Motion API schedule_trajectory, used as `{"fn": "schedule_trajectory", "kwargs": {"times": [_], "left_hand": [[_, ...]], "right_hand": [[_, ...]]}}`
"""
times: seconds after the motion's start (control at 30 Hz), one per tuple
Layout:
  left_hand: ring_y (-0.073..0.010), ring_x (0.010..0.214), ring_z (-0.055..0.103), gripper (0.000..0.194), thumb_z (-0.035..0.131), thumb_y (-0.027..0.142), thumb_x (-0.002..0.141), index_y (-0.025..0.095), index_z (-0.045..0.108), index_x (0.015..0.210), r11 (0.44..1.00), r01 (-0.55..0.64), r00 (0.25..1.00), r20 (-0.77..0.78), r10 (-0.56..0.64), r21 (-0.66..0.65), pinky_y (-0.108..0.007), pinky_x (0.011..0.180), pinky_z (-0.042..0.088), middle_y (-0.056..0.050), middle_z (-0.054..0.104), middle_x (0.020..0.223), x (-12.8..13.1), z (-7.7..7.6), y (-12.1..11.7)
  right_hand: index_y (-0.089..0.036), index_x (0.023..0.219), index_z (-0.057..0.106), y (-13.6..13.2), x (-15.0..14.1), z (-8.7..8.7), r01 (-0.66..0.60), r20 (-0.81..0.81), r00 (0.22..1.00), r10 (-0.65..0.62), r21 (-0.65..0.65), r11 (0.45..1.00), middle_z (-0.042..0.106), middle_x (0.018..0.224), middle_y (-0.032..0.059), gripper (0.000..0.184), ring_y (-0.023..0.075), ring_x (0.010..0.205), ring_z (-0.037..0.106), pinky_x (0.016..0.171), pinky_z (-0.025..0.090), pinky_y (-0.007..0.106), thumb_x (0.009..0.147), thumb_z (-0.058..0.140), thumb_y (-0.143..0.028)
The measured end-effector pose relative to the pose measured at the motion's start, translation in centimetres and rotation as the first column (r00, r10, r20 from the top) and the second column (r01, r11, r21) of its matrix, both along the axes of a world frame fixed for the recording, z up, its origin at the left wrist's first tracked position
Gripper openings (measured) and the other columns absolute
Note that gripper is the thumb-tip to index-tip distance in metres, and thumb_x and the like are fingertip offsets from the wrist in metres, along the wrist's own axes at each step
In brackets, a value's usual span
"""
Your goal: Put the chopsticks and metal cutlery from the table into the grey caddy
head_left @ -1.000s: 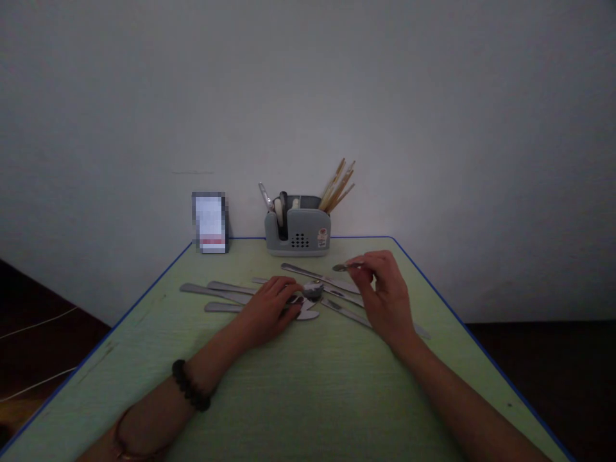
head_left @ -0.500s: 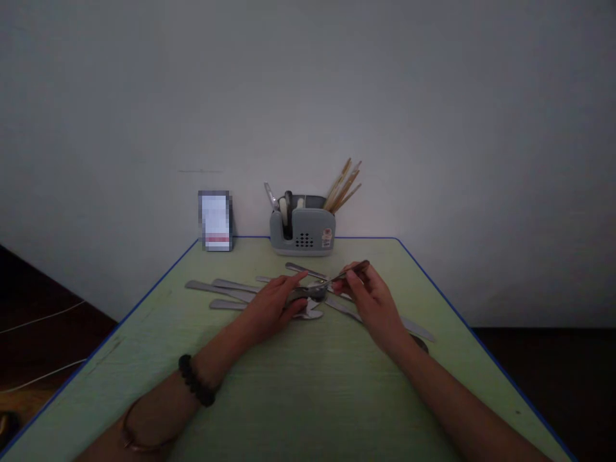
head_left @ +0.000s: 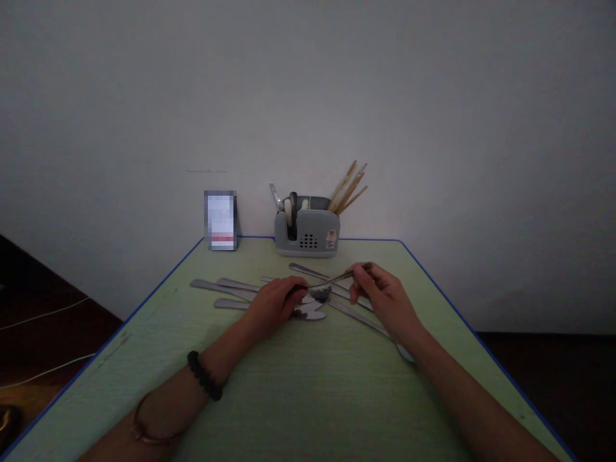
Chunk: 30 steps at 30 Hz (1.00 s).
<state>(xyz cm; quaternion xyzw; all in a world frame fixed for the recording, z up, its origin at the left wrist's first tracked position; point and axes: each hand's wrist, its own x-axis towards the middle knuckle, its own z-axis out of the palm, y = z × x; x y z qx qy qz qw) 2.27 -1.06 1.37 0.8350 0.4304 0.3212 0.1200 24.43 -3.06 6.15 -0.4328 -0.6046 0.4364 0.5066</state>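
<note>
My left hand (head_left: 275, 303) is closed, with the thumb and fingers pinched near the dark bowl of a spoon (head_left: 320, 294); the palm hides the spoon's handle. My right hand (head_left: 385, 296) pinches the upper end of a slim metal piece of cutlery (head_left: 339, 277). That piece slants down leftward over the spoon to my left fingertips, and its far end is hidden, so its kind is unclear. Beneath both hands lie several table knives (head_left: 231, 304), handles pointing left. A long utensil (head_left: 359, 316) runs under my right hand to a rounded end by the wrist.
A grey cutlery holder (head_left: 308, 234) stands at the table's back edge with chopsticks (head_left: 349, 187) leaning right and other utensils at its left. A phone (head_left: 221, 221) leans on the wall to its left. The green table (head_left: 298, 391) has a blue edge.
My left fingers have closed in around the cutlery, where the forefinger was stretched out before. My right hand keeps its pinch and has shifted slightly right. The whole view has moved slightly.
</note>
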Motion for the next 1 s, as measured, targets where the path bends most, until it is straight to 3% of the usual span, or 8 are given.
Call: {"fn": "schedule_trajectory", "kwargs": {"times": [0.13,0.3,0.43,0.53,0.6,0.7,0.87,1.0], "left_hand": [[-0.017,0.074,0.062,0.022,0.042,0.03,0.092,0.018,0.059,0.097,0.987,-0.153,0.984,0.087,0.157,-0.055,-0.028,0.07,0.048,-0.003,0.067,0.081,0.1,-0.3,0.7],[-0.019,0.079,0.06,0.018,0.046,0.027,0.089,0.016,0.059,0.095,0.969,-0.245,0.966,0.091,0.241,0.038,-0.032,0.075,0.048,-0.006,0.065,0.085,0.1,-0.7,1.0],[-0.0196,0.079,0.058,0.013,0.046,0.022,0.087,0.018,0.059,0.087,0.969,-0.229,0.973,0.006,0.229,0.092,-0.034,0.077,0.046,-0.005,0.065,0.084,0.1,-0.7,1.0],[-0.0192,0.079,0.058,0.014,0.046,0.022,0.088,0.019,0.059,0.085,0.973,-0.217,0.975,-0.029,0.22,0.083,-0.033,0.076,0.046,-0.005,0.065,0.082,0.1,-0.7,1.0],[-0.0187,0.078,0.058,0.014,0.046,0.022,0.088,0.019,0.059,0.085,0.978,-0.198,0.979,-0.036,0.2,0.061,-0.032,0.075,0.046,-0.004,0.064,0.081,0.1,-0.6,0.9],[-0.0182,0.078,0.057,0.013,0.046,0.02,0.087,0.019,0.059,0.086,0.983,-0.18,0.983,-0.036,0.181,0.032,-0.03,0.074,0.046,-0.004,0.064,0.081,0.1,-0.5,0.8],[-0.0179,0.079,0.057,0.011,0.048,0.018,0.085,0.019,0.059,0.085,0.984,-0.178,0.983,-0.035,0.179,0.016,-0.03,0.074,0.046,-0.004,0.064,0.082,0.1,-0.4,0.8],[-0.018,0.08,0.058,0.012,0.048,0.017,0.084,0.019,0.06,0.085,0.987,-0.159,0.987,-0.027,0.16,0.012,-0.03,0.075,0.046,-0.005,0.064,0.083,0.0,-0.4,0.9]], "right_hand": [[-0.018,0.081,0.057,-0.1,-0.5,2.2,0.082,0.076,0.992,-0.099,0.2,0.976,0.058,0.061,-0.0031,0.027,0.0106,0.055,0.057,0.056,0.047,0.023,0.086,0.055,-0.044],[-0.02,0.085,0.053,2.0,-2.0,6.4,0.189,0.046,0.971,-0.236,0.459,0.868,0.058,0.067,-0.0037,0.022,0.0113,0.058,0.062,0.057,0.05,0.024,0.086,0.055,-0.042],[-0.021,0.085,0.052,5.7,-3.4,10.0,0.154,0.083,0.961,-0.263,0.632,0.76,0.057,0.069,-0.0037,0.019,0.0103,0.059,0.062,0.059,0.049,0.023,0.089,0.051,-0.04],[-0.02,0.09,0.054,8.7,-4.6,11.6,0.072,0.196,0.94,-0.279,0.684,0.726,0.059,0.074,-0.0021,0.017,0.01,0.06,0.061,0.059,0.046,0.023,0.091,0.047,-0.036],[-0.018,0.09,0.056,10.5,-5.5,12.2,-0.037,0.365,0.88,-0.303,0.689,0.724,0.062,0.075,0.0,0.016,0.011,0.063,0.061,0.061,0.045,0.024,0.09,0.047,-0.03],[-0.014,0.088,0.061,12.7,-6.9,12.3,-0.198,0.628,0.696,-0.348,0.634,0.747,0.066,0.076,0.0043,0.014,0.0139,0.071,0.061,0.067,0.043,0.025,0.088,0.05,-0.023],[-0.013,0.089,0.067,15.4,-8.7,11.9,-0.264,0.873,0.395,-0.286,0.406,0.875,0.069,0.087,0.0101,0.015,0.0177,0.081,0.061,0.073,0.041,0.027,0.086,0.054,-0.021],[-0.013,0.083,0.067,16.7,-9.5,10.8,-0.23,0.914,0.332,-0.234,0.319,0.919,0.069,0.09,0.0129,0.01,0.0213,0.085,0.062,0.074,0.043,0.028,0.081,0.062,-0.021]]}}
